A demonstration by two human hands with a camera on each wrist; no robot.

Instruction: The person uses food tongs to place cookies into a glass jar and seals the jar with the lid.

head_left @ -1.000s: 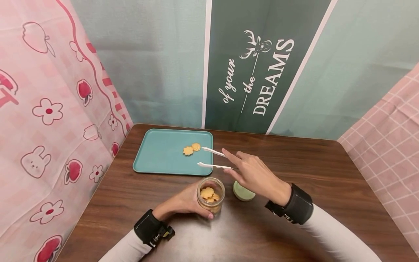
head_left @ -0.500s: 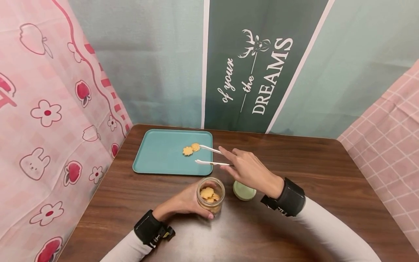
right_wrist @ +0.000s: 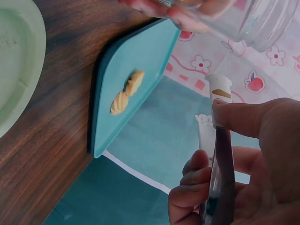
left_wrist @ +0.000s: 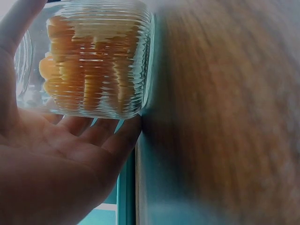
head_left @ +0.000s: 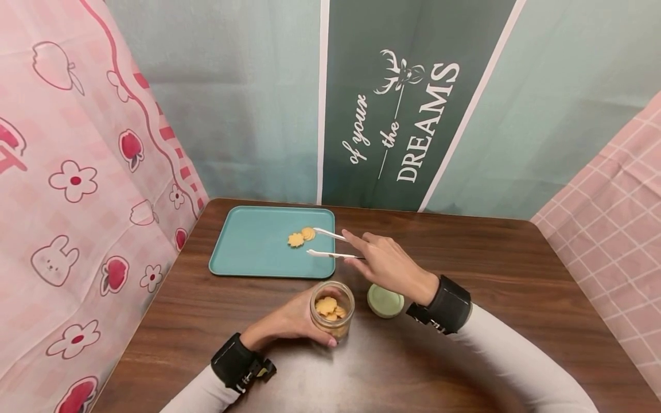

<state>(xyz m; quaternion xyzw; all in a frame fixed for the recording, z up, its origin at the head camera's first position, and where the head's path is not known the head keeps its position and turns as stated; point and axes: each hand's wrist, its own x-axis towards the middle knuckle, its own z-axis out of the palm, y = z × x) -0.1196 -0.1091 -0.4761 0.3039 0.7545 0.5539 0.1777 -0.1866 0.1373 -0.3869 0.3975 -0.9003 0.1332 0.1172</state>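
Observation:
My left hand (head_left: 296, 318) grips a clear glass jar (left_wrist: 89, 61) from its left side, thumb and fingers around it. Several yellow cookies (head_left: 328, 307) lie inside the jar, which stands on the table without its lid. With my right hand (head_left: 389, 264) I hold white-tipped tongs (right_wrist: 220, 159), thumb on one arm and fingers on the other. The tongs' tips are apart with nothing between them, over the right part of a teal tray (head_left: 248, 252). Just left of those tips, two cookies (right_wrist: 126, 93) lie side by side on the tray.
A round pale green lid (head_left: 385, 301) lies on the wooden table (head_left: 496, 275) to the right of the jar, partly under my right forearm's side. Fabric curtains (head_left: 248, 103) stand behind the table and along both sides.
My right hand has shifted slightly left with the tongs, their tips still apart. The left hand and jar stay in place, and the two cookies on the tray have not moved.

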